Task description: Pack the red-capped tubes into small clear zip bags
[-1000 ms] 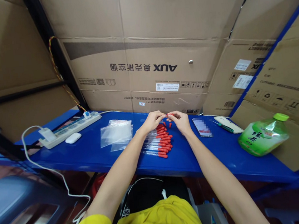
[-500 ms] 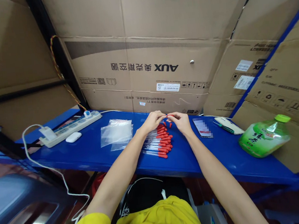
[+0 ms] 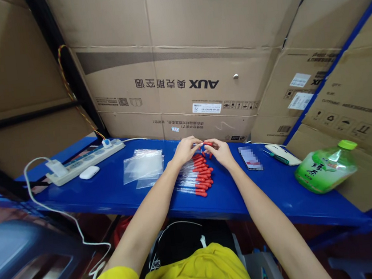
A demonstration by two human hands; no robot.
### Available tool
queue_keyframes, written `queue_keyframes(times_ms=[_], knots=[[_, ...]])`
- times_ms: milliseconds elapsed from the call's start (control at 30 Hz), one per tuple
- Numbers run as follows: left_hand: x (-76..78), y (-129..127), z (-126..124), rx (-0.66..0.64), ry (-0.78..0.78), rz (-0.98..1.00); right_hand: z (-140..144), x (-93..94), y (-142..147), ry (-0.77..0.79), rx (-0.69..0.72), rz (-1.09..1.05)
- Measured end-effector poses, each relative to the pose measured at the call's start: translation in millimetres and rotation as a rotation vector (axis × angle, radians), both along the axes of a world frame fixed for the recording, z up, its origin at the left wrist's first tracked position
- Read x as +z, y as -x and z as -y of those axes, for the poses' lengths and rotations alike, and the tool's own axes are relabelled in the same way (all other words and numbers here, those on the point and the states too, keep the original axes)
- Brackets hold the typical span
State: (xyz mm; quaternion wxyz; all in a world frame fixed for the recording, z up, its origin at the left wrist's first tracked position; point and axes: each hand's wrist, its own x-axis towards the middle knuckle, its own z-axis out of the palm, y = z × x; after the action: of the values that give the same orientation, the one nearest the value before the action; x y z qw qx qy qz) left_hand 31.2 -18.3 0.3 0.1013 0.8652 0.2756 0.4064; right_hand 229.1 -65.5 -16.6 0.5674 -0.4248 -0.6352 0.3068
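Two bare hands meet on my head view. The right hand pinches a small red cap in its fingertips; the left hand sits at the cap's left end, and I cannot tell whether its fingers close on anything. I note red-tipped clear tubes piled on the body side of both hands, clear bags left of the left hand, a phone right of the right.
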Motion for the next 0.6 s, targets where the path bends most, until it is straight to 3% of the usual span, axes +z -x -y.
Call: queue_keyframes(times_ms=[600], knots=[[-0.2, -0.6, -3.7, -0.152, 0.059, 0.055, -0.3, 1.7, -5.2, 0.024, 0.015, -0.165]])
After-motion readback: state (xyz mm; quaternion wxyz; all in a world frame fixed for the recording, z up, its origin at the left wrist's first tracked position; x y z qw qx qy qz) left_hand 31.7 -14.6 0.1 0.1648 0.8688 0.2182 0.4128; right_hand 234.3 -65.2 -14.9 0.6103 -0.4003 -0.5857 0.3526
